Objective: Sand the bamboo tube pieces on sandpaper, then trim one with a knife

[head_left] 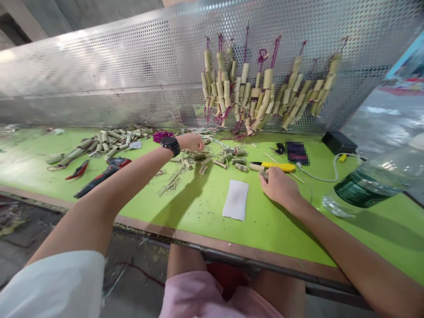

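Note:
My left hand [191, 142], with a black watch on the wrist, reaches over the loose bamboo pieces at the back of the green table. Its fingers are curled, and what they hold, if anything, is hidden. Just beneath it lies a pile of short cut bamboo pieces [199, 156]. On the right, my right hand [281, 184] rests low over the table, its fingers closed on a short bamboo piece [263, 175]. A yellow utility knife [278, 166] lies right behind those fingers. Between my hands is a white paper [236, 200].
Strung bamboo bundles [263, 95] hang on the perforated metal panel [132, 79]. At left lie a bamboo heap [106, 140], red pruners [78, 170] and a power tool [103, 176]. Purple cord [162, 136] is near the watch. A tilted water bottle [361, 187] and black box [339, 142] are right.

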Demonstrator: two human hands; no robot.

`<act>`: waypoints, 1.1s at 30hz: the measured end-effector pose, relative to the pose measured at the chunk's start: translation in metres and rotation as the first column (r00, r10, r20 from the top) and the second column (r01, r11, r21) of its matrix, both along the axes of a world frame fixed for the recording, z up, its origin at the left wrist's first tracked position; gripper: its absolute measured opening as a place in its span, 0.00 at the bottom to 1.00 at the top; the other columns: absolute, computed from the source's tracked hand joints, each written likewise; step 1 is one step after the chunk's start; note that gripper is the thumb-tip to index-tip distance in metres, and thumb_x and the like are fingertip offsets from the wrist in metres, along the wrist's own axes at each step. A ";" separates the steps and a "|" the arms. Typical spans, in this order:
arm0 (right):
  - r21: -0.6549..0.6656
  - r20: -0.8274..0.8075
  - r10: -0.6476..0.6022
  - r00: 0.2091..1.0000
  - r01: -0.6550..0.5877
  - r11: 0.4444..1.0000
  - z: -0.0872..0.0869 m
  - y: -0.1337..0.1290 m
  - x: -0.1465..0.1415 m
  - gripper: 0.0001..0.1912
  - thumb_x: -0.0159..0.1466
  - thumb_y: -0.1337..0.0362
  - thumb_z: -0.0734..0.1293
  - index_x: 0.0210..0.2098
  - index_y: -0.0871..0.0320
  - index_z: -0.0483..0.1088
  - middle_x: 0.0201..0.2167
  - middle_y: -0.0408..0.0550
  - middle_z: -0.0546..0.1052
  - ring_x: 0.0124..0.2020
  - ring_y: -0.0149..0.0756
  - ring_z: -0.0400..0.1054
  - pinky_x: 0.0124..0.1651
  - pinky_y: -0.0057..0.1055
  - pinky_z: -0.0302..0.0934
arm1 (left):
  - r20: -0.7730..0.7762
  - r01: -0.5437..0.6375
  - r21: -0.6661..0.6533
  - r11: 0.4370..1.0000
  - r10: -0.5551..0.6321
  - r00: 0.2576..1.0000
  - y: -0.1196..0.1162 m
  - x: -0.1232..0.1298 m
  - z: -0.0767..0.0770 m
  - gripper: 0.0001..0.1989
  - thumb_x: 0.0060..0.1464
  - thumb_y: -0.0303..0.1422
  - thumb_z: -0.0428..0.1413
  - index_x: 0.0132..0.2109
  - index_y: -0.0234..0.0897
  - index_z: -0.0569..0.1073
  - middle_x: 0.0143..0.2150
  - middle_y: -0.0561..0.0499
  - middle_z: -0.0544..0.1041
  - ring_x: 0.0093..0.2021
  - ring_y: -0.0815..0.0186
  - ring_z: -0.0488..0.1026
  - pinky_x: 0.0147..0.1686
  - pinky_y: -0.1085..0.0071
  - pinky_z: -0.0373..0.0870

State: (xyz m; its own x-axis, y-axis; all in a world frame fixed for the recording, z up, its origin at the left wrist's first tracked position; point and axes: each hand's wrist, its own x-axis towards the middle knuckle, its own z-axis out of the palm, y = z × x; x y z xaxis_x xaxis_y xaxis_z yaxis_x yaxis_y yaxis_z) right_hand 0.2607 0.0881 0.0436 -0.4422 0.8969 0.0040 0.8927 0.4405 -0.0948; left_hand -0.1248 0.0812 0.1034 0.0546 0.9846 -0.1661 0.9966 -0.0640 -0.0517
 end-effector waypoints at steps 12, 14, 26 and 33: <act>-0.010 0.002 0.000 1.000 0.000 1.000 -0.001 0.002 0.001 0.17 0.79 0.56 0.58 0.50 0.64 0.71 0.49 0.62 0.78 0.37 0.44 0.77 0.30 0.35 0.58 | 0.063 -0.146 0.038 0.989 0.144 0.988 -0.031 -0.053 -0.013 0.24 0.64 0.40 0.53 0.62 0.40 0.80 0.59 0.43 0.83 0.50 0.59 0.80 0.51 0.67 0.74; -0.009 0.008 -0.001 1.000 0.001 1.000 -0.003 0.003 0.001 0.18 0.79 0.56 0.58 0.51 0.64 0.71 0.50 0.62 0.78 0.39 0.46 0.77 0.31 0.35 0.58 | 0.065 -0.164 0.022 0.986 0.162 0.985 -0.037 -0.059 -0.017 0.23 0.63 0.40 0.54 0.60 0.39 0.81 0.56 0.43 0.84 0.49 0.58 0.81 0.51 0.66 0.75; -0.009 0.014 0.009 1.000 -0.009 1.000 -0.004 0.005 0.001 0.18 0.80 0.55 0.58 0.51 0.64 0.70 0.51 0.62 0.78 0.41 0.47 0.77 0.31 0.35 0.57 | 0.096 -0.224 0.046 0.974 0.219 0.971 -0.043 -0.054 -0.029 0.23 0.65 0.46 0.51 0.53 0.37 0.82 0.49 0.40 0.85 0.45 0.54 0.81 0.47 0.62 0.76; -0.008 0.009 0.016 1.000 -0.016 1.000 0.000 0.001 0.002 0.17 0.79 0.57 0.58 0.50 0.64 0.70 0.49 0.62 0.78 0.40 0.45 0.77 0.29 0.35 0.56 | 0.129 -0.216 0.082 0.973 0.205 0.970 -0.049 -0.054 -0.026 0.30 0.61 0.54 0.53 0.58 0.38 0.80 0.49 0.40 0.84 0.43 0.56 0.81 0.46 0.63 0.76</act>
